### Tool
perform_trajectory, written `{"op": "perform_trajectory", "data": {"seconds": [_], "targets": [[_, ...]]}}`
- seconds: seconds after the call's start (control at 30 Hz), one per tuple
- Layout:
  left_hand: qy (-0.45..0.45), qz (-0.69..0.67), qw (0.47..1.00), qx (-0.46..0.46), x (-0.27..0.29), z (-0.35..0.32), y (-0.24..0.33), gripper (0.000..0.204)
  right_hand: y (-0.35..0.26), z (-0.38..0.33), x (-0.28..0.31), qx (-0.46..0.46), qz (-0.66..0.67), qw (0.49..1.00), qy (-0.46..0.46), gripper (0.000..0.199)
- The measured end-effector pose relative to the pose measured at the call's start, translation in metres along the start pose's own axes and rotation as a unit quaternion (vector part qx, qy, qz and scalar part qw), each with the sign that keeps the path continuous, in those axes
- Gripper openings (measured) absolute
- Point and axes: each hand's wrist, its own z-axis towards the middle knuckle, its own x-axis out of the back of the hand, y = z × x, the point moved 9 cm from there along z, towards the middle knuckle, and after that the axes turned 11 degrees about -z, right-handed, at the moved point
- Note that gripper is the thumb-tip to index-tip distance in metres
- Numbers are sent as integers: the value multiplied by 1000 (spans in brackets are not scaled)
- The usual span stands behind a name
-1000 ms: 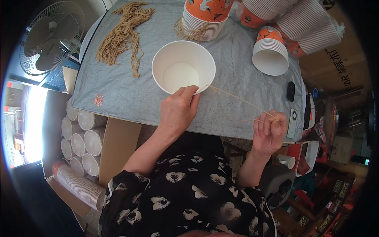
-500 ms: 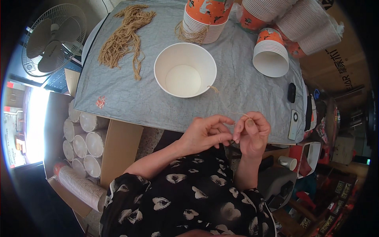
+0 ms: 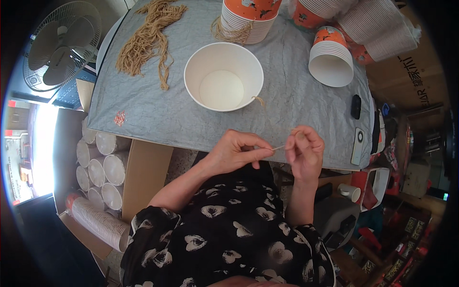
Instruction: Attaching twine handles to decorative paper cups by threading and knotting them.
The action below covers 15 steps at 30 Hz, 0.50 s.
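Between my hands runs a short, thin tan string (image 3: pixel 279 148), held over the table's front edge. My left hand (image 3: pixel 240 151) pinches one end between thumb and fingertips. At the other side my right hand (image 3: pixel 305 147) has thumb and fingers pressed together on the string. Beyond them a white paper bucket (image 3: pixel 221 89) stands with its mouth toward me, and a bit of tan string (image 3: pixel 259 100) hangs at its right rim. A big bundle of tan strings (image 3: pixel 149 36) lies at the far left. More loops of string (image 3: pixel 231 32) hang round a stack of orange-and-white buckets (image 3: pixel 249 19).
The table has a grey cover (image 3: pixel 148 110). At the back right are bagged bucket stacks (image 3: pixel 373 21) and a tipped stack (image 3: pixel 331 67). A black object (image 3: pixel 355 106) and a phone (image 3: pixel 357 146) lie near the right edge. A carton (image 3: pixel 148 167) holds bucket stacks, left of me.
My left hand has drawn a little away from the right, and the string now spans the gap between them. The whole view has shifted slightly.
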Motion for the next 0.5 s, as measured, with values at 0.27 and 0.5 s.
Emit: {"op": "perform_trajectory", "data": {"seconds": [0.27,0.5], "targets": [[131,180,974,-48,49,-15,13,8,38,5,57,-31,120,987,107,17],[172,298,929,-136,54,-23,35,3,63,6,65,-68,184,973,119,18]]}}
